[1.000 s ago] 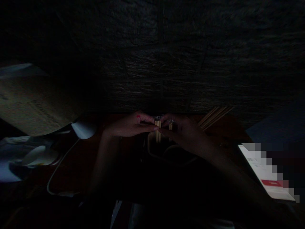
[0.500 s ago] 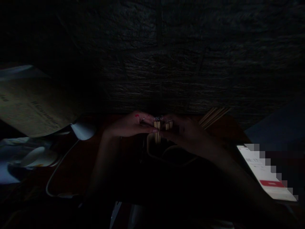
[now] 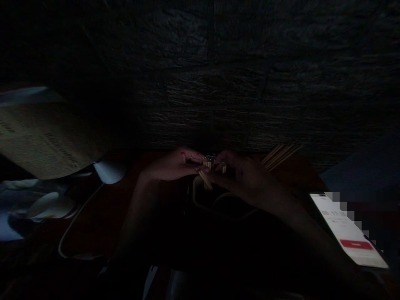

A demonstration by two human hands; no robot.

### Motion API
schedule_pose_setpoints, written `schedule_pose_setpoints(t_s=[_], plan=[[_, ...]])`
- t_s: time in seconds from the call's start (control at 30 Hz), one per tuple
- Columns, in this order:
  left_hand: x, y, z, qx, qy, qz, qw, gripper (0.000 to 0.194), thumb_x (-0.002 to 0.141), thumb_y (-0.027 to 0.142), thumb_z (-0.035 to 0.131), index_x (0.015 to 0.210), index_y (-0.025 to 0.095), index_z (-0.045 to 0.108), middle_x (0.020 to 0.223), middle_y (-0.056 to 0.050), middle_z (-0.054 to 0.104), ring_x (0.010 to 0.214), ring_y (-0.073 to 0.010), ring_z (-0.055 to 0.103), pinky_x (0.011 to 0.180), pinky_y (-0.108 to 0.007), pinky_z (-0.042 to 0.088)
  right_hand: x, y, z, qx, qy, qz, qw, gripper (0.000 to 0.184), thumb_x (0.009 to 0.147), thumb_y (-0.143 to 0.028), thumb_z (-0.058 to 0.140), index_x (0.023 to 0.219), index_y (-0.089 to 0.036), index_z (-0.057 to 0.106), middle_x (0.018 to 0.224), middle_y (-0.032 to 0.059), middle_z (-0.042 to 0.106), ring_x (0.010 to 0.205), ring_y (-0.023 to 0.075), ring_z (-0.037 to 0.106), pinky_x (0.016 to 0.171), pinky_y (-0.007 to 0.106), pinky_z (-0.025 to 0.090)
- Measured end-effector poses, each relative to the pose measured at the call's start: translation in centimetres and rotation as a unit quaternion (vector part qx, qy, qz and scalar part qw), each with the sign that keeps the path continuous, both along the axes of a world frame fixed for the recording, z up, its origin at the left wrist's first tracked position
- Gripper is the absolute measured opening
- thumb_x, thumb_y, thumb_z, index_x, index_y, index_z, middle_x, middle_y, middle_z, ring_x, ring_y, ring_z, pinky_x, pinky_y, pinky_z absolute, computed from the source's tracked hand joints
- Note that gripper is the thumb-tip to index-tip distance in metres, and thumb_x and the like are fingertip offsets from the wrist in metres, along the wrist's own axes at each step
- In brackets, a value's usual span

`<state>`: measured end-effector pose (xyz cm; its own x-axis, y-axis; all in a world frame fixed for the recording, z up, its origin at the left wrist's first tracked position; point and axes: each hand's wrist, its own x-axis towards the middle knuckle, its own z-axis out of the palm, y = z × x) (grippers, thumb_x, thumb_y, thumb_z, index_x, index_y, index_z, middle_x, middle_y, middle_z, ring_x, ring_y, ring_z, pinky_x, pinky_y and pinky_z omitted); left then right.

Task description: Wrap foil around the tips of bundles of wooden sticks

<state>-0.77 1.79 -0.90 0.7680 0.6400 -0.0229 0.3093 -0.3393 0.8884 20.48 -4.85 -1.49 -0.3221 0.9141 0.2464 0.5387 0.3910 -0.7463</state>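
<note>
In very dim light, my left hand [image 3: 173, 164] is closed on a small bunch of pale wooden sticks [image 3: 205, 179]. They look like chopsticks, and their lower ends slant down to the right. Facing it, my right hand [image 3: 246, 177] is closed with its fingertips close to the same bunch. A few pale stick ends [image 3: 224, 168] show between its fingers. Something small and shiny [image 3: 210, 158], perhaps clear plastic, lies between the fingertips. Just below the hands is a dark container with a tan rim [image 3: 196, 196]; its inside is too dark to make out.
More wooden sticks [image 3: 279, 156] lie behind my right hand, near the stone-patterned wall [image 3: 187, 91]. A lit phone [image 3: 346, 233] is at the right. At the left are a brown printed paper bag [image 3: 46, 137], a white cone-shaped thing [image 3: 109, 171] and a white cable [image 3: 70, 225].
The sticks between my hands have gone from upright to slanted, and the fingers have shifted around them. Both hands stay in nearly the same place.
</note>
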Motion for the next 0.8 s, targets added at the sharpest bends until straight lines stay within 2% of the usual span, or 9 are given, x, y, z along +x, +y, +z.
schedule_pose_setpoints(t_s=[0.17, 0.27, 0.33, 0.4, 0.43, 0.5, 0.6, 0.7, 0.8], plan=[[0.0, -0.2, 0.1, 0.008, 0.023, 0.003, 1.000, 0.016, 0.088, 0.029, 0.065, 0.091, 0.016, 0.074, 0.089, -0.003, 0.076, 0.084, -0.0152, 0.069, 0.075, -0.024, 0.052, 0.4, 0.2, -0.2, 0.015, -0.010, 0.005, 1.000, 0.019, 0.081, -0.028, 0.073, 0.092, -0.021, 0.060, 0.082, 0.0002, 0.071, 0.071, 0.0164, 0.065, 0.064, 0.028, 0.047], [0.0, -0.2, 0.2, 0.018, 0.030, 0.013, 0.999, 0.018, 0.088, 0.029, 0.066, 0.093, 0.014, 0.074, 0.091, -0.004, 0.076, 0.082, -0.0157, 0.068, 0.074, -0.023, 0.052, 1.0, -0.5, 0.7, 0.049, 0.002, 0.014, 0.999, 0.017, 0.086, -0.026, 0.068, 0.101, -0.023, 0.062, 0.096, 0.0023, 0.073, 0.083, 0.0185, 0.069, 0.073, 0.031, 0.052], [-0.1, -0.2, 0.2, 0.029, 0.025, 0.017, 0.999, 0.018, 0.087, 0.028, 0.067, 0.095, 0.014, 0.075, 0.096, -0.005, 0.077, 0.088, -0.0170, 0.069, 0.078, -0.024, 0.052, 1.1, -1.5, 1.8, 0.113, 0.007, -0.041, 0.993, 0.034, 0.085, -0.027, 0.070, 0.117, -0.023, 0.060, 0.104, 0.0056, 0.073, 0.093, 0.0227, 0.069, 0.079, 0.035, 0.054], [-0.1, -0.3, 0.3, 0.038, 0.015, 0.014, 0.999, 0.017, 0.086, 0.026, 0.068, 0.096, 0.014, 0.075, 0.098, -0.005, 0.077, 0.091, -0.0180, 0.069, 0.081, -0.025, 0.052, 0.7, -2.7, 2.8, 0.201, -0.020, -0.112, 0.973, 0.029, 0.087, -0.025, 0.068, 0.115, -0.022, 0.064, 0.112, 0.0095, 0.071, 0.104, 0.0272, 0.067, 0.087, 0.039, 0.053], [-0.1, -0.3, 0.3, 0.036, 0.012, 0.010, 0.999, 0.018, 0.086, 0.027, 0.068, 0.097, 0.015, 0.076, 0.098, -0.005, 0.077, 0.092, -0.0183, 0.069, 0.081, -0.025, 0.052, 0.4, -3.4, 3.1, 0.218, -0.027, -0.101, 0.970, 0.022, 0.089, -0.025, 0.066, 0.110, -0.022, 0.067, 0.110, 0.0085, 0.072, 0.102, 0.0263, 0.068, 0.086, 0.038, 0.053], [-0.1, -0.3, 0.4, 0.024, 0.008, 0.008, 1.000, 0.018, 0.087, 0.028, 0.067, 0.097, 0.016, 0.076, 0.098, -0.005, 0.077, 0.090, -0.0183, 0.070, 0.079, -0.025, 0.053, -0.7, -4.5, 3.0, 0.199, -0.039, -0.015, 0.979, 0.013, 0.093, -0.024, 0.062, 0.104, -0.025, 0.069, 0.104, 0.0035, 0.075, 0.094, 0.0216, 0.071, 0.083, 0.034, 0.055], [-0.2, -0.4, 0.4, 0.008, 0.016, 0.019, 1.000, 0.019, 0.089, 0.030, 0.064, 0.096, 0.016, 0.076, 0.096, -0.005, 0.077, 0.086, -0.0179, 0.071, 0.072, -0.024, 0.053, -2.9, -5.1, 1.3, 0.158, -0.080, 0.081, 0.981, 0.020, 0.096, -0.025, 0.057, 0.112, -0.020, 0.069, 0.115, 0.0058, 0.075, 0.100, 0.0222, 0.072, 0.090, 0.035, 0.055], [-0.2, -0.4, 0.4, 0.004, 0.026, 0.025, 0.999, 0.020, 0.090, 0.029, 0.063, 0.097, 0.015, 0.076, 0.096, -0.006, 0.077, 0.086, -0.0180, 0.071, 0.073, -0.025, 0.053, -4.5, -4.5, -0.7, 0.148, -0.118, 0.087, 0.978, 0.029, 0.096, -0.021, 0.055, 0.122, -0.012, 0.065, 0.121, 0.0144, 0.072, 0.106, 0.0286, 0.070, 0.092, 0.043, 0.054], [-0.3, -0.2, 0.2, 0.000, 0.018, 0.022, 1.000, 0.019, 0.089, 0.028, 0.064, 0.097, 0.014, 0.075, 0.096, -0.007, 0.077, 0.087, -0.0175, 0.071, 0.076, -0.025, 0.053, -4.7, -3.6, -1.3, 0.122, -0.090, 0.102, 0.983, 0.021, 0.095, -0.017, 0.057, 0.111, -0.015, 0.071, 0.115, 0.0100, 0.074, 0.106, 0.0246, 0.069, 0.093, 0.038, 0.054]])
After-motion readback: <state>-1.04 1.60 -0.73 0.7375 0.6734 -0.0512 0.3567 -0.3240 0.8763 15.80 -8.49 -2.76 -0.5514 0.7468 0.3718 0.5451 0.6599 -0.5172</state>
